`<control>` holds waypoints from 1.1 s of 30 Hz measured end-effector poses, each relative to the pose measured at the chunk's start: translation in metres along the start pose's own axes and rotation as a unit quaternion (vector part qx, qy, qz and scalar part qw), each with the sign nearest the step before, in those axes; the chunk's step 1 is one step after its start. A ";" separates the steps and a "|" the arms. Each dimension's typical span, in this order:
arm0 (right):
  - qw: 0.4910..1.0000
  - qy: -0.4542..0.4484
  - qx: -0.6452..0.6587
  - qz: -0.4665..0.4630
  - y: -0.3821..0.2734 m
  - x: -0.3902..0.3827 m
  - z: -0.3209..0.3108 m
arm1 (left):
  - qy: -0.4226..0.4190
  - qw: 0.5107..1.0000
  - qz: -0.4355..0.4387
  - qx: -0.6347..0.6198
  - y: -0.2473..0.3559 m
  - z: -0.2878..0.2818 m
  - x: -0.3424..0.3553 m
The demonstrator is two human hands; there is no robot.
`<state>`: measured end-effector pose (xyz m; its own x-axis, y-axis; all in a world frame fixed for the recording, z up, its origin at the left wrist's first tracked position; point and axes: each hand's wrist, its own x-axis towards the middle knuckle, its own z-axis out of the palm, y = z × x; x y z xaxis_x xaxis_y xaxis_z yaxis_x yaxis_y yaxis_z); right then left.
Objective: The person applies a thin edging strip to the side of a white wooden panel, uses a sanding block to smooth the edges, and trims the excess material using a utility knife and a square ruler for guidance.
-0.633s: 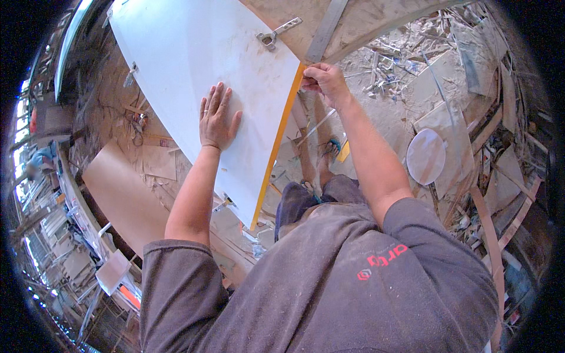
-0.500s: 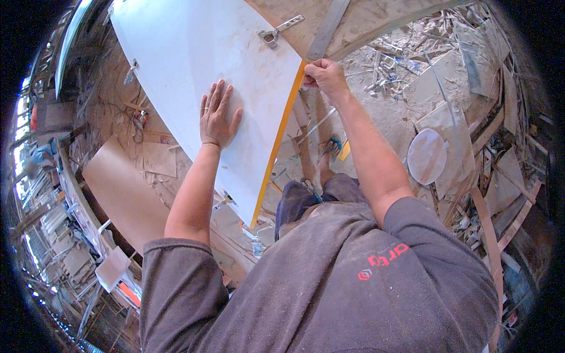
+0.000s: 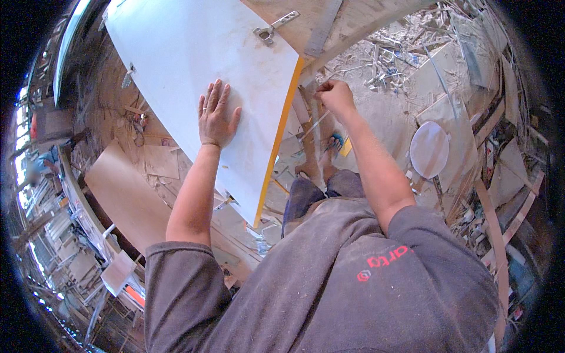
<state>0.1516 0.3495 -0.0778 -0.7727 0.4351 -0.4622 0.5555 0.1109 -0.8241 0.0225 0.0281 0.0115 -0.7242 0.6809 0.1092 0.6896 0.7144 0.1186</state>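
My left hand (image 3: 218,120) lies flat on a white panel (image 3: 182,53), its fingers spread and a ring on one of them. Along the panel's right side runs an orange-yellow edge strip (image 3: 280,138). Off that edge, near the panel's upper right corner, my right hand (image 3: 336,99) is held in the air with fingertips pinched together. Whatever is between those fingers, if anything, is too small to make out. A metal cabinet hinge (image 3: 265,36) sits on the panel's upper right, and another hinge (image 3: 129,74) is at its left edge.
A dusty wooden surface (image 3: 288,44) with a flat metal strip (image 3: 323,29) lies beyond the panel. Wood scraps (image 3: 388,65) litter the floor at right, near a pale oval board (image 3: 429,150). On the left are a brown board (image 3: 126,191) and a cluttered bench (image 3: 88,217).
My right hand has come away from the panel's corner, moving right and toward me, with its fingers still pinched. My left hand stays flat on the panel.
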 end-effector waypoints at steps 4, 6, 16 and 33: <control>0.992 0.028 0.117 -0.033 -0.019 0.019 -0.001 | 0.000 1.000 0.007 -0.002 -0.001 0.002 -0.001; 0.967 0.003 0.253 0.029 -0.059 0.010 -0.006 | 0.003 1.000 0.008 0.002 -0.003 0.001 -0.002; 0.956 0.021 0.288 0.040 -0.077 0.011 0.009 | 0.016 0.999 0.034 -0.008 -0.006 0.004 0.000; 0.906 0.097 0.404 0.076 -0.058 -0.053 0.070 | 0.031 0.998 0.050 -0.019 -0.009 0.007 -0.004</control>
<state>0.1388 0.2571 -0.0285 -0.5940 0.5485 -0.5885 0.1829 -0.6203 -0.7627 0.0196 0.0202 0.0029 -0.6508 0.7367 0.1837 0.7591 0.6355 0.1406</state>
